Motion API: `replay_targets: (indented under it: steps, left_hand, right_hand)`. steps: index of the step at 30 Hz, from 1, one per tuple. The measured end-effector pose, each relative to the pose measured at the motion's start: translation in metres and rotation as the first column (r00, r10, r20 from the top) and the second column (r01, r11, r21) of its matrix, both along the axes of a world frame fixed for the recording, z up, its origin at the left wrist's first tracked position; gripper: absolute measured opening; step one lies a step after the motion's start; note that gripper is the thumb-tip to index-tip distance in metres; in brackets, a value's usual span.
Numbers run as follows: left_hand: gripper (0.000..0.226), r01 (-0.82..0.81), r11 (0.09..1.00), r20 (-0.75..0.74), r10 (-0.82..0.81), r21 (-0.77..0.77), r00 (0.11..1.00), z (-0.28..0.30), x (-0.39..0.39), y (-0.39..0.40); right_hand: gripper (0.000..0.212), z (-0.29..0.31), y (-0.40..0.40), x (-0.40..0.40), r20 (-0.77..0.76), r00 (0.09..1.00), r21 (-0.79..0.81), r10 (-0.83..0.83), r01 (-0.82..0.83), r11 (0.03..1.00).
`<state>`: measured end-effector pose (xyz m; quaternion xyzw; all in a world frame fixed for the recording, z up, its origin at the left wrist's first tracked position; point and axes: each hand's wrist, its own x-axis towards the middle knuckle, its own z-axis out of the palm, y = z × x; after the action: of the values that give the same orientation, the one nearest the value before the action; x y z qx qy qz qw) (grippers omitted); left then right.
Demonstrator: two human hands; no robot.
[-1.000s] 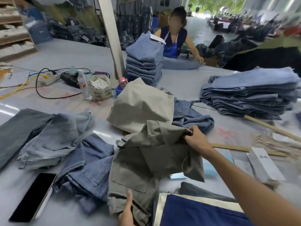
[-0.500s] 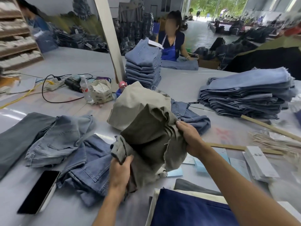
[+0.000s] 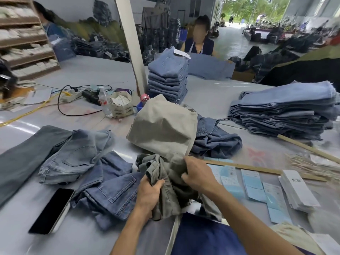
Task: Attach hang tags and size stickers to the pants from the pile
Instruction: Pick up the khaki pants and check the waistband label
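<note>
Green-grey pants (image 3: 171, 183) sit bunched up at the table's (image 3: 88, 242) near edge, w/ both hands holding them. Left hand (image 3: 149, 195) grips the cloth tight, right hand (image 3: 197, 174) pinches a fold. Blue tags (image 3: 253, 183) lie just to the right.

I'm looking at a garment factory floor: folded blue denim stacks (image 3: 168, 78) at twelve o'clock on the long grey table (image 3: 95, 70), wooden stock shelves (image 3: 25, 37) at ten.

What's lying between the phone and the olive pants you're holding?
In the head view, crumpled dark blue jeans fill the stretch between the phone and the olive pants.
</note>
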<state>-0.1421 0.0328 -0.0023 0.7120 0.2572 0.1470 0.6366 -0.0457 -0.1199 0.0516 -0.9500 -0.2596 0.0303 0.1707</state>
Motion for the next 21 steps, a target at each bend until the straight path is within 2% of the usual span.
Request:
replay_targets:
  steps: [2, 3, 5, 6, 8, 9, 10, 12, 14, 16, 18, 21]
  left_hand:
    - [0.025, 0.002, 1.000, 0.019, -0.002, -0.013, 1.000, -0.001, -0.002, -0.002]
    - [0.029, 0.005, 1.000, 0.028, -0.005, -0.027, 1.000, -0.001, -0.003, -0.002]
    - [0.033, 0.002, 0.999, 0.033, 0.000, -0.045, 0.999, -0.001, -0.004, -0.001]
    - [0.033, -0.006, 0.999, 0.034, 0.008, -0.052, 0.999, -0.001, -0.005, -0.001]
    - [0.031, -0.012, 0.998, 0.036, 0.014, -0.066, 0.999, -0.003, -0.007, -0.002]
    - [0.029, -0.010, 0.997, 0.036, 0.012, -0.072, 0.999, -0.004, -0.007, -0.002]
    - [0.028, -0.012, 0.997, 0.033, 0.014, -0.080, 0.999, -0.005, -0.007, -0.002]
    - [0.027, -0.019, 0.996, 0.019, 0.021, -0.090, 1.000, -0.008, -0.007, 0.000]
    - [0.028, -0.029, 0.995, 0.015, 0.030, -0.092, 0.999, -0.009, -0.007, 0.003]
    - [0.028, -0.055, 0.996, 0.018, 0.056, -0.076, 0.998, -0.007, -0.005, 0.009]
    - [0.023, -0.098, 0.993, 0.022, 0.099, -0.059, 0.995, 0.002, 0.000, 0.017]
    - [0.015, -0.136, 0.991, 0.048, 0.137, -0.015, 0.989, 0.036, 0.015, 0.034]
  right_hand:
    - [0.020, -0.005, -0.004, 0.007, 0.120, 0.988, 0.044, -0.095, 0.091, 0.995]
    - [0.021, -0.004, -0.007, 0.011, 0.104, 0.981, 0.128, -0.163, 0.149, 0.981]
    - [0.023, -0.003, -0.015, 0.020, -0.067, 0.972, 0.332, -0.225, 0.235, 0.914]
    - [0.030, -0.003, -0.020, 0.022, -0.166, 0.966, 0.391, -0.197, 0.248, 0.886]
    - [0.063, -0.007, -0.029, 0.021, -0.190, 0.976, 0.376, -0.109, 0.175, 0.910]
    - [0.073, -0.013, -0.033, 0.018, -0.146, 0.984, 0.342, -0.102, 0.147, 0.928]
    - [0.073, -0.017, -0.037, 0.016, -0.095, 0.987, 0.335, -0.131, 0.156, 0.929]
    - [0.054, -0.022, -0.045, 0.016, -0.072, 0.962, 0.423, -0.262, 0.267, 0.866]
    - [0.028, -0.020, -0.054, 0.025, -0.192, 0.913, 0.516, -0.361, 0.406, 0.754]
    - [0.010, -0.014, -0.065, 0.034, -0.201, 0.914, 0.465, -0.353, 0.406, 0.787]
    - [0.011, -0.008, -0.080, 0.042, -0.135, 0.926, 0.393, -0.353, 0.377, 0.839]
    - [0.017, 0.013, -0.100, 0.051, -0.117, 0.882, 0.414, -0.457, 0.461, 0.785]
